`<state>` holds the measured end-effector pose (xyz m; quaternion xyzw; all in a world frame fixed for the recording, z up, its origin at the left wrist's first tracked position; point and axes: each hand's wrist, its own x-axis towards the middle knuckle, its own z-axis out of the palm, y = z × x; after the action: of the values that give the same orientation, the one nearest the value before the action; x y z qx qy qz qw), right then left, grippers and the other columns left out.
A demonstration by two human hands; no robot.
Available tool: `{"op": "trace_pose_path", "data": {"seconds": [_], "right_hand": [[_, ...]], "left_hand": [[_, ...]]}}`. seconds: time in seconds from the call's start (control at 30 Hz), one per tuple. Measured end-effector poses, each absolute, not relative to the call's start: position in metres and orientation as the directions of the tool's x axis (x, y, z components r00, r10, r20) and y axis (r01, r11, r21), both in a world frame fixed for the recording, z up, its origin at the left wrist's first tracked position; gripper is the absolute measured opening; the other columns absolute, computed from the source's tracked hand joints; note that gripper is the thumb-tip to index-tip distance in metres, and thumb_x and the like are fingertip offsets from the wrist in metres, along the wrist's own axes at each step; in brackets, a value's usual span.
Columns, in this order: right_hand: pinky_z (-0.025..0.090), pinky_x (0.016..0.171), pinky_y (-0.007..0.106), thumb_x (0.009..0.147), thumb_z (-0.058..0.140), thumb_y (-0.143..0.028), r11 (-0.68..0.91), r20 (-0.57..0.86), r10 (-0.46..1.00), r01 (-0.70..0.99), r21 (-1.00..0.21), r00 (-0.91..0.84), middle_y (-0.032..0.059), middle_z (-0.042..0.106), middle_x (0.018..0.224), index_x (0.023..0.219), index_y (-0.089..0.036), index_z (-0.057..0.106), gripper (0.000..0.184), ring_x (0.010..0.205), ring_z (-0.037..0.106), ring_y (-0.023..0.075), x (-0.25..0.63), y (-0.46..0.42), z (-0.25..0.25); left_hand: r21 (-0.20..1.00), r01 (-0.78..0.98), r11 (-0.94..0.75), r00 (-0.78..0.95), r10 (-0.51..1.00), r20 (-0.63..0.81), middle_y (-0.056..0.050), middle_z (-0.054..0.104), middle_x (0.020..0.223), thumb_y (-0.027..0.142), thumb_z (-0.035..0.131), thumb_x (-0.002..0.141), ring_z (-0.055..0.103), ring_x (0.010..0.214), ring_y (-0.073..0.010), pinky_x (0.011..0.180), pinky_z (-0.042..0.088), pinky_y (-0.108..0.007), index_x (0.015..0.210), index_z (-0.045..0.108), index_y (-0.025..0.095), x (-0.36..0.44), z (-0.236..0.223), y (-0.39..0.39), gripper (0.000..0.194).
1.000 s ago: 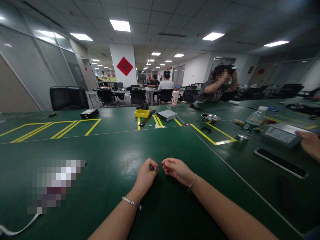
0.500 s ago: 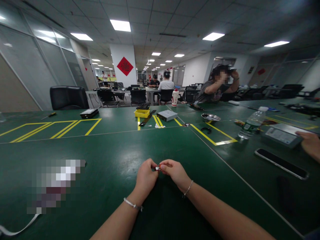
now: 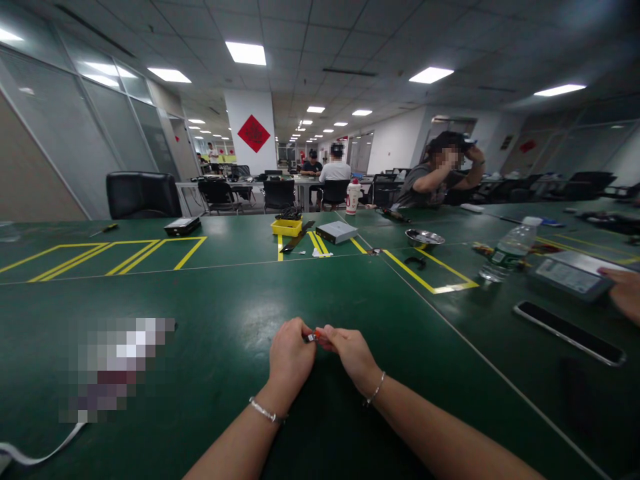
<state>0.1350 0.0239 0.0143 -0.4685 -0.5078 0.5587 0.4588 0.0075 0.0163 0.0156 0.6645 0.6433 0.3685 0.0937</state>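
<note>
"In the head view, what do the hands hold?"

"The left hand (image 3: 293,357) is curled nearly closed, pinching a small metallic piece (image 3: 311,337). The right hand (image 3: 354,357) has its fingertips closed on a small orange piece (image 3: 318,333)."

"Where's that?"

"Midway along the near side of the desk (image 3: 225,293); I can't tell whether the hands rest on it. The yellow tray (image 3: 287,228) sits toward the far edge, out of reach of both."

"How far along?"

"The pieces are brought together, seemingly touching. Whether they're joined is too small to tell; neither is released yet."
</note>
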Motion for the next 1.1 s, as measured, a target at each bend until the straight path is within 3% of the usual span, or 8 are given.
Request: {"op": "trace_pose_path", "data": {"seconds": [0.2,0.57,0.73,0.9,0.97,1.1], "right_hand": [[0.044,0.076,0.033,0.068,0.056,-0.053,-0.1,-0.088,0.977,-0.052,-0.994,-0.194,0.0086,0.067,0.079,0.08,-0.013,0.07,0.044,0.084,0.058,0.0211,0.132,0.018,0.016],[0.043,0.069,0.031,0.068,0.055,-0.053,-0.049,-0.053,0.984,0.03,-0.998,-0.169,0.0045,0.064,0.062,0.068,-0.015,0.07,0.041,0.073,0.057,0.019,0.131,0.02,0.002],[0.043,0.072,0.033,0.066,0.06,-0.045,0.006,-0.006,0.986,0.074,-0.997,-0.164,0.0035,0.067,0.07,0.071,-0.017,0.07,0.031,0.077,0.059,0.0206,0.134,0.021,0.012],[0.044,0.065,0.03,0.061,0.065,-0.03,0.087,0.062,0.989,0.188,-0.978,-0.138,0.0024,0.067,0.069,0.066,-0.019,0.066,0.012,0.068,0.059,0.0179,0.14,0.033,0.016],[0.044,0.063,0.029,0.062,0.062,-0.027,0.109,0.072,0.986,0.249,-0.962,-0.151,0.0019,0.066,0.067,0.067,-0.02,0.064,0.009,0.065,0.059,0.0167,0.153,0.045,0.018],[0.041,0.058,0.028,0.068,0.055,-0.027,0.033,0.08,0.995,0.556,-0.831,0.06,0.0037,0.066,0.073,0.075,-0.02,0.063,0.013,0.065,0.058,0.0162,0.22,0.076,0.027]], "left_hand": [[0.587,0.799,-0.126,-0.115,0.927,0.356,0.0,0.053,0.064,0.021,0.051,0.072,0.05,0.066,-0.0159,0.056,0.032,-0.026,0.06,0.046,0.02,0.004,0.015,0.015,0.012],[0.575,0.807,-0.135,-0.112,0.921,0.374,0.0,0.052,0.062,0.02,0.051,0.07,0.049,0.064,-0.016,0.056,0.033,-0.026,0.059,0.045,0.02,0.003,0.014,0.016,0.013],[0.563,0.813,-0.147,-0.085,0.927,0.365,0.0,0.052,0.064,0.02,0.052,0.07,0.05,0.066,-0.0162,0.059,0.035,-0.027,0.061,0.046,0.02,0.005,0.014,0.016,0.01],[0.543,0.803,-0.245,0.047,0.935,0.352,-0.001,0.056,0.072,0.018,0.055,0.069,0.052,0.073,-0.0177,0.065,0.039,-0.029,0.07,0.05,0.02,0.009,0.014,0.014,0.005],[0.555,0.773,-0.307,0.128,0.932,0.338,-0.002,0.058,0.081,0.023,0.058,0.068,0.054,0.081,-0.0196,0.072,0.04,-0.032,0.081,0.053,0.021,0.009,0.012,0.014,0.013],[0.564,0.754,-0.338,0.171,0.929,0.329,-0.007,0.058,0.106,0.029,0.057,0.072,0.051,0.102,-0.0227,0.089,0.036,-0.038,0.099,0.053,0.021,0.004,0.005,0.017,0.029]]}}
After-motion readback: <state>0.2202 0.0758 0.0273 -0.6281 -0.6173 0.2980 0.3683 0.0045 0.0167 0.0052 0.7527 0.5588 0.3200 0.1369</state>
